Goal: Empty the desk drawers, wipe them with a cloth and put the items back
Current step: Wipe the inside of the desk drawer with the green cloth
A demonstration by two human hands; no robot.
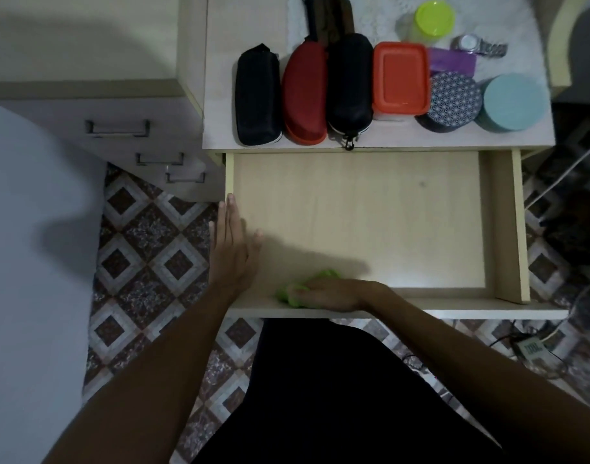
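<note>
I look down on the counter (216, 95), and below it the drawer (370, 212) is pulled fully out, its floor bare save for the cloth. On the counter at twelve o'clock stand the things taken out: a black case (257, 95), a red case (305, 95) touching it, a second black case (349, 85), an orange box (400, 78), a teal lid (516, 102), a patterned tin (452, 98), a purple box (452, 63), a green-lidded jar (434, 18) and a watch (481, 46).

My left hand (233, 249) lies with straight fingers along the drawer's left wall at nine o'clock, steadying it and gripping nothing. My right hand (330, 294) sits at six o'clock against the front wall, fingers curled over the green cloth (303, 286), pressing it onto the drawer floor.

I judge the wiping to be under way, with the near left corner being done and the far side toward two o'clock still to cover. The cloth looks soft, light and limp; it will bunch rather than slide flat, so I would hold it by the gathered middle under the palm and push with even pressure. The cases look stiff and light, best taken around their middles. The jar and box look like smooth plastic, so I would take them by the sides; the watch by its band.
</note>
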